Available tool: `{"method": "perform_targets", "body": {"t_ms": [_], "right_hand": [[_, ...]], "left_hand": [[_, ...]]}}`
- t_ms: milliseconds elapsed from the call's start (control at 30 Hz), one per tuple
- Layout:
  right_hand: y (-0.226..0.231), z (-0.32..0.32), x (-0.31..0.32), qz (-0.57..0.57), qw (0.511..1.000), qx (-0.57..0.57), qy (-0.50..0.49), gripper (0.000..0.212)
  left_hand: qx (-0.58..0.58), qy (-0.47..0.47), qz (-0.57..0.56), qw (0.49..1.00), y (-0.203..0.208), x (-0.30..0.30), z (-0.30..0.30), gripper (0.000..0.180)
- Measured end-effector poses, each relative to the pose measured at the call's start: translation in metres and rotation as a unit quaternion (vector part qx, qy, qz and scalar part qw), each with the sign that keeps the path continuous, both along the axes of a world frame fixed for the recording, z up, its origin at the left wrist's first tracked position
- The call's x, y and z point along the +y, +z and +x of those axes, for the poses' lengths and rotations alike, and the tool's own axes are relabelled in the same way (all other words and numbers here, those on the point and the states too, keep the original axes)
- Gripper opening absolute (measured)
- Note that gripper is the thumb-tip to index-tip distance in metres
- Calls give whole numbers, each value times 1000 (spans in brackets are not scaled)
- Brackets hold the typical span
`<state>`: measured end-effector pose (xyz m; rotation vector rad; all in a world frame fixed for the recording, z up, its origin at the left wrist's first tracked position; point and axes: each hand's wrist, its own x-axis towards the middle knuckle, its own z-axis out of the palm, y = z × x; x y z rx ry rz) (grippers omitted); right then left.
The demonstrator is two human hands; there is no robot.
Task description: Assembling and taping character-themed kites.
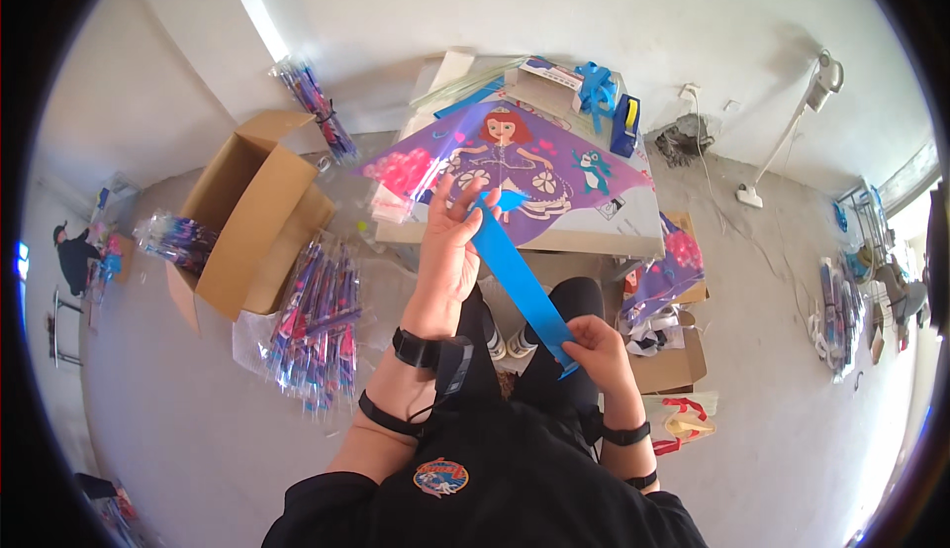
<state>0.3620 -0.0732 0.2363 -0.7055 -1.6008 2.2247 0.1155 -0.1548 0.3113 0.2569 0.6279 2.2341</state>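
A flat, bright blue ribbon (pixel 522 281) runs slantwise between my two hands, above my lap and the near edge of the table. Its upper end is pinched by my left hand (pixel 453 243), thumb against finger, with the other fingers raised. My right hand (pixel 600 352) grips the lower end between thumb and fingers. Behind the ribbon, a purple diamond-shaped kite (pixel 515 157) printed with a red-haired princess figure lies spread on the table (pixel 584 238). Part of the kite's near edge is hidden by my left hand and the ribbon.
On the table's far side are a small box (pixel 542 83), blue ribbons (pixel 597 93) and a tape dispenser (pixel 625 124). Left stand an open carton (pixel 259 221) and wrapped bundles (pixel 319 325). Right are another carton (pixel 675 362) and a stick vacuum (pixel 792 137).
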Motion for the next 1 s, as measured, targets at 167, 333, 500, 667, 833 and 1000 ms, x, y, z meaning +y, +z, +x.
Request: {"method": "perform_targets", "body": {"t_ms": [167, 333, 500, 667, 833, 1000], "right_hand": [[-9, 19, 1, 39, 997, -68, 9, 22], [-24, 26, 0, 59, 993, -99, 8, 21], [-26, 17, -4, 60, 992, -107, 29, 21], [-2, -12, -4, 203, 975, -86, 32, 26], [56, -67, -5, 168, 979, 115, -18, 32], [82, -92, -6, 50, 973, 218, -48, 19]], "left_hand": [[231, 151, -31, 961, 22, -7, -4, 73], [334, 207, -29, 919, 46, -18, 0, 79], [334, 198, -6, 921, 58, -28, 11, 86], [314, 109, -24, 943, 67, -27, 24, 87], [325, 20, -49, 944, 58, -19, 38, 86], [360, 17, -88, 929, 47, -11, 47, 84]]}}
